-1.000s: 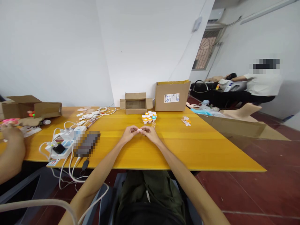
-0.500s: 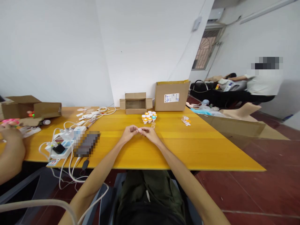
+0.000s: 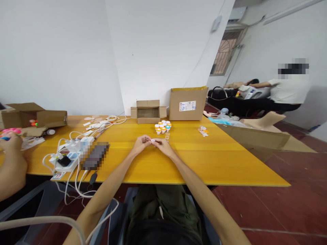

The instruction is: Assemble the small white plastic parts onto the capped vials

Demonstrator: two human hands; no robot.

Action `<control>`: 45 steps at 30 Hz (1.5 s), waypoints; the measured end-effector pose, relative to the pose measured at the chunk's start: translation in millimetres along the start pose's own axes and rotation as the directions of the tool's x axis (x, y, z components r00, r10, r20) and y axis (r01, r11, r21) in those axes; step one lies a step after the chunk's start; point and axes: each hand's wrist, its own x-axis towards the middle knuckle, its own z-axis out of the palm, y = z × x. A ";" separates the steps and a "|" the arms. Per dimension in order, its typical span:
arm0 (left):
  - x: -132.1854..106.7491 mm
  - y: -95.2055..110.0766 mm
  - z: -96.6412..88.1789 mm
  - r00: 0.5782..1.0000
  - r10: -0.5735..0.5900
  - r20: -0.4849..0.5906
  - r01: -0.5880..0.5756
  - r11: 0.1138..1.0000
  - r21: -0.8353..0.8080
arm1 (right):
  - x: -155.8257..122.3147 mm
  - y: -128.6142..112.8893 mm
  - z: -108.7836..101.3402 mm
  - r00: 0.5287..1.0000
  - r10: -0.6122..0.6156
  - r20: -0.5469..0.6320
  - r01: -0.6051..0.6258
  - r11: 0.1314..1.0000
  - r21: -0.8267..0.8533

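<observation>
My left hand (image 3: 141, 144) and my right hand (image 3: 163, 146) meet above the middle of the table, fingertips pinched together. Between them they hold a small white piece with dark spots (image 3: 152, 140), too small to make out further. Just beyond my hands stands a tight group of small clear containers with white, orange and teal lids (image 3: 162, 127). A clear round cup (image 3: 167, 136) lies close in front of that group, near my right fingers. To the right sits a little pile of clear and orange pieces (image 3: 203, 131).
A small open cardboard box (image 3: 148, 119) and a larger closed carton (image 3: 187, 105) stand at the back of the table (image 3: 204, 163). Left are a power strip (image 3: 68, 161) with white cables, a dark phone (image 3: 95, 156) and another person's arm (image 3: 12, 166). A seated person (image 3: 288, 90) is far right.
My hands stay almost in place, still holding the small white piece, which has turned slightly. The other person's hand at the left now shows something blue.
</observation>
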 end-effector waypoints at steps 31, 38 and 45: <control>-0.3 -1.0 3.3 0.999 0.053 0.000 -0.053 0.997 0.053 | 1.4 6.0 1.7 0.996 0.056 -0.065 -0.051 0.996 0.071; -0.4 0.3 3.0 0.999 0.036 0.004 -0.036 0.999 0.022 | 0.6 3.9 0.7 0.998 0.045 -0.044 -0.043 0.998 0.044; -0.9 0.1 2.4 1.000 0.028 0.011 -0.029 0.999 0.025 | 0.2 3.4 -0.2 1.000 0.013 -0.029 -0.013 1.000 0.005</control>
